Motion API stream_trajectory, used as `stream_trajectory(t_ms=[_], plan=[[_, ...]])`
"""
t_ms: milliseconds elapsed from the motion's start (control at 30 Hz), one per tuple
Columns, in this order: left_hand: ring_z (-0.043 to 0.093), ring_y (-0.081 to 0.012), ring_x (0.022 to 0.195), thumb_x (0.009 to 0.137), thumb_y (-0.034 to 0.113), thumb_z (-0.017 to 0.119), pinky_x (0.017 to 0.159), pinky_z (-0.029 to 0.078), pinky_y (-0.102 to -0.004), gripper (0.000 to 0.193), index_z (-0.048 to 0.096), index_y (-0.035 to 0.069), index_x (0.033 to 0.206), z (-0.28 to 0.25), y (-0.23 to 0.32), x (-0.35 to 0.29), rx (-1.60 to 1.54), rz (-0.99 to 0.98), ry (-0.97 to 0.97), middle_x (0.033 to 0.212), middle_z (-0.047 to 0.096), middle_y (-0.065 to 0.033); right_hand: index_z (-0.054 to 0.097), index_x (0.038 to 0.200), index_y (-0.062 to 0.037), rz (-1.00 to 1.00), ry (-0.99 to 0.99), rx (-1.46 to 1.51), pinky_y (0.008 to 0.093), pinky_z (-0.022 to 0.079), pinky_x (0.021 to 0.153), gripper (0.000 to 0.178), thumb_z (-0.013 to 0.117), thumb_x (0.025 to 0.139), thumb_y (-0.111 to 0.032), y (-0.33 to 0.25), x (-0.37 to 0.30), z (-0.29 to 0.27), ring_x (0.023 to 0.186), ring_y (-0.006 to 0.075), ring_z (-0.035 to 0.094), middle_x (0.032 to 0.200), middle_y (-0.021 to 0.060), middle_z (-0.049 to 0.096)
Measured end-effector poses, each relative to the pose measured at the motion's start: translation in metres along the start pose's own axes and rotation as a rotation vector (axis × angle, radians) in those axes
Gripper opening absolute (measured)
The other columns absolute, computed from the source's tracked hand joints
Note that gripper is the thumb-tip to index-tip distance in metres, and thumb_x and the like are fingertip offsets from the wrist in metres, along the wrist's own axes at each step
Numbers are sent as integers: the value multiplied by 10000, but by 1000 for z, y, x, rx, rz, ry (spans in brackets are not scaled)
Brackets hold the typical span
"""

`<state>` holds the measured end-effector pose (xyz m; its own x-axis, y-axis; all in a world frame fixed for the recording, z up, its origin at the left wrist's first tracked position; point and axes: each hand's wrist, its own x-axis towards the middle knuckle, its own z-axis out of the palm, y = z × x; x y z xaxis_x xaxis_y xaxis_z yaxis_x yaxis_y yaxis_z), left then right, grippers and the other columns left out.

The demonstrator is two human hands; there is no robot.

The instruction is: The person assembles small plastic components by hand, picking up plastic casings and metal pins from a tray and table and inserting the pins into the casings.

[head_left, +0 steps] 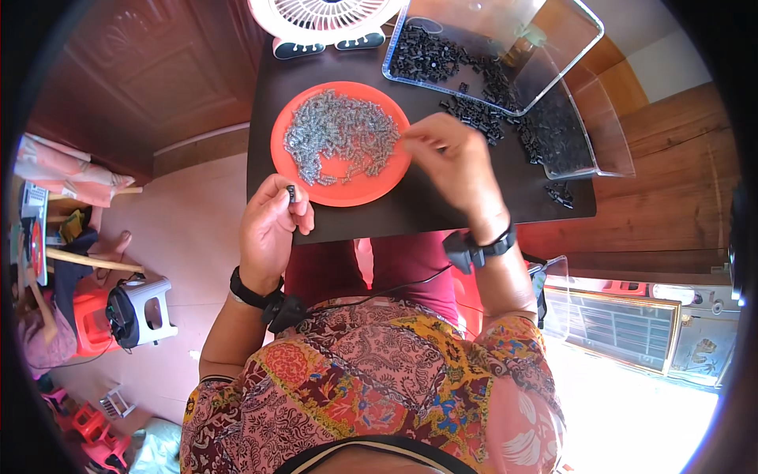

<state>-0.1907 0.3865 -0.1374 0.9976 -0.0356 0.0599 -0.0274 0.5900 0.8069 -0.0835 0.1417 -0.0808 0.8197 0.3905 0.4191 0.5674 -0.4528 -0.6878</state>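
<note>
My left hand (pixel 270 225) is at the near left edge of the dark table, pinching a small black part (pixel 291 193) between thumb and fingers. Beside it lies a round orange plate (pixel 359 196), heaped with small silvery metal pieces (pixel 335 126) that look like little springs. At the plate's right rim is my right hand (pixel 456 162), its thumb and fingertips pressed together. Whatever those fingertips hold, if anything, is too small to make out. Dark bands with small boxes sit on both wrists.
A clear plastic bin (pixel 387 63) with many small black parts (pixel 430 57) lies at the back right, with a second clear bin (pixel 608 162) beside it. Loose black parts (pixel 560 194) lie near the table's right edge. A white fan (pixel 316 24) stands behind the plate. Another person (pixel 49 332) sits far left.
</note>
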Motion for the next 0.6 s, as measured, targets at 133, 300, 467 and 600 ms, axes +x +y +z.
stream_trajectory(t_ms=[133, 300, 467, 600], plan=[[530, -151, 668, 937, 232, 463, 608, 408, -263, 199, 500, 38, 963, -1, 0, -1, -8, -3, 12, 793, 517, -44, 710, 914, -50, 272, 81, -201, 299, 509, 669, 164, 676, 785, -145, 43, 4, -42, 726, 205, 660, 805, 101, 681], [515, -159, 662, 936, 238, 457, 606, 398, -261, 197, 481, 43, 946, 2, 0, -2, 20, -39, 22, 793, 496, -55, 715, 895, -84, 216, -24, -331, 343, 509, 701, 149, 662, 771, -147, 54, 9, -44, 774, 236, 643, 833, 79, 666], [545, -138, 672, 930, 244, 472, 626, 409, -252, 199, 511, 50, 907, 6, -1, -2, 70, -49, 6, 793, 528, -34, 674, 762, -98, -82, -196, -773, 369, 515, 726, 60, 639, 767, -146, 57, 16, -21, 850, 258, 608, 811, 79, 617], [548, -127, 676, 931, 247, 478, 629, 414, -249, 198, 515, 55, 902, 7, -4, -3, 64, -80, -21, 791, 536, -25, 637, 749, -88, -130, -248, -951, 361, 514, 710, 49, 623, 777, -125, 65, 19, -13, 828, 281, 595, 815, 85, 609]])
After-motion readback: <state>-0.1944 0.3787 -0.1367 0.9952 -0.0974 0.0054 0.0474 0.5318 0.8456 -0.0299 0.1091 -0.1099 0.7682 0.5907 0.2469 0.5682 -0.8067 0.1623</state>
